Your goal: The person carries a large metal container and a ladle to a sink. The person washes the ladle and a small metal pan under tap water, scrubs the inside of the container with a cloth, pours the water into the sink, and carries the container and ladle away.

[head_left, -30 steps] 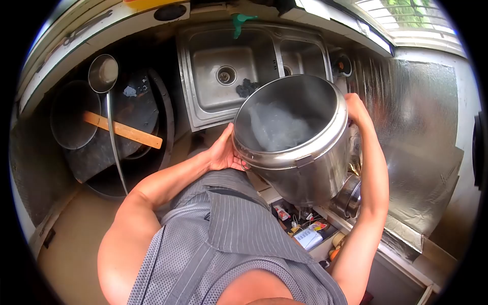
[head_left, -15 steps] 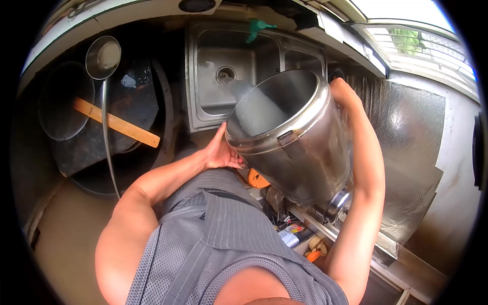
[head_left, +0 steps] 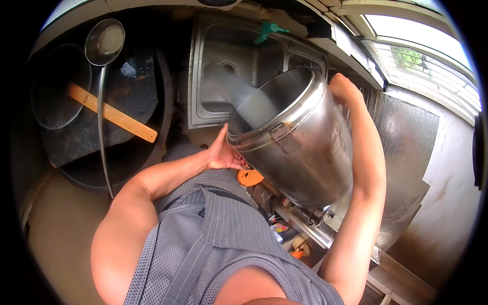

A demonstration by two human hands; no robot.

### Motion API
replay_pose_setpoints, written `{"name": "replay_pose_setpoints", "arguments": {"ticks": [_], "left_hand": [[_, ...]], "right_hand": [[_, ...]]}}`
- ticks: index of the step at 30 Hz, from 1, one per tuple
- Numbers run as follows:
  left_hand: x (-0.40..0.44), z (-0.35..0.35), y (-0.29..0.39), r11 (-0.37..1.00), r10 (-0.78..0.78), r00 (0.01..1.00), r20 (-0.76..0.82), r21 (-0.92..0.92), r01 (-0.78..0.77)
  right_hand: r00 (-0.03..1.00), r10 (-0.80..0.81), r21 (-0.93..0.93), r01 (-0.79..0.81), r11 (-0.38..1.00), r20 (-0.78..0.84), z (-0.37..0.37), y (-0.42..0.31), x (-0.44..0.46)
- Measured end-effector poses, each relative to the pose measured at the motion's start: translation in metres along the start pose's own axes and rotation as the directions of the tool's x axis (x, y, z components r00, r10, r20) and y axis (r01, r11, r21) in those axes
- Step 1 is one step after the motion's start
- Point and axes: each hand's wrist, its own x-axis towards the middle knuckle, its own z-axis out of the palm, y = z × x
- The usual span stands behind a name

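Note:
A large insulated steel barrel (head_left: 305,157) with a clasp below its rim is tilted, its mouth toward the steel sink (head_left: 208,71). Cloudy whitish liquid (head_left: 244,96) pours over the lip into the basin near the drain. My left hand (head_left: 223,152) grips the barrel's near side below the rim, fingers curled at what looks like a side handle. On the far side, by the rim, my right hand (head_left: 345,89) is closed on the barrel; its fingertips and what they hook are mostly hidden.
A green tap (head_left: 269,30) stands behind the sink. To the left, a long-handled ladle (head_left: 104,43) and a wooden strip (head_left: 119,120) lie across a dark cover over a large wok-like vessel. Below the barrel is an orange round object (head_left: 249,177). A foil-covered panel (head_left: 401,122) is at right.
The barrel tips slightly further and the liquid spreads wider, blurring over the drain. Both hands keep their hold. The view has shifted a little.

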Motion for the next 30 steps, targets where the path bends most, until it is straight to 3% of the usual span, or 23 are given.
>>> {"name": "replay_pose_setpoints", "arguments": {"ticks": [2,4,7,9,12,13,15,17,19,24,30], "left_hand": [[0.004,-0.003,-0.002,1.000,0.006,0.999,0.034,-0.006,-0.006],[0.008,-0.001,-0.006,1.000,0.012,0.998,0.068,-0.018,-0.011],[0.011,0.002,-0.012,0.998,0.052,0.993,0.109,-0.052,-0.046],[0.013,-0.003,-0.011,0.989,0.009,0.989,0.150,-0.148,0.014],[0.015,0.001,-0.015,0.992,0.052,0.984,0.170,-0.120,-0.032],[0.015,0.004,-0.017,0.990,0.063,0.983,0.174,-0.132,-0.041],[0.015,0.008,-0.015,0.996,0.070,0.978,0.195,-0.075,-0.056],[0.022,0.001,-0.017,0.994,0.064,0.970,0.234,-0.097,-0.042],[0.028,-0.007,-0.017,0.993,0.056,0.961,0.271,-0.113,-0.026],[0.031,-0.007,-0.018,0.990,0.020,0.952,0.307,-0.138,0.023],[0.027,0.003,-0.018,0.993,0.057,0.954,0.293,-0.111,-0.025]], "right_hand": [[1.000,-0.018,-0.032,0.017,0.999,-0.025,-0.009,-0.011,-0.003],[0.994,0.095,-0.086,-0.090,0.992,0.061,-0.031,-0.035,-0.019],[0.994,0.085,-0.134,-0.076,0.988,0.067,-0.044,-0.047,-0.023],[0.996,0.082,-0.170,-0.073,0.983,0.045,-0.049,-0.059,-0.025],[0.994,0.103,-0.246,-0.088,0.965,0.048,-0.053,-0.064,-0.018],[0.994,0.094,-0.257,-0.077,0.963,0.052,-0.051,-0.057,-0.011],[0.994,-0.095,-0.213,0.081,0.974,-0.056,-0.051,-0.054,-0.005],[0.994,-0.086,-0.250,0.067,0.966,-0.064,-0.059,-0.063,-0.009],[0.998,0.051,-0.343,-0.036,0.939,0.036,-0.070,-0.084,-0.023],[0.998,0.050,-0.329,-0.033,0.944,0.043,-0.071,-0.083,-0.019],[1.000,0.013,-0.316,-0.016,0.948,-0.012,-0.067,-0.074,-0.010]]}}
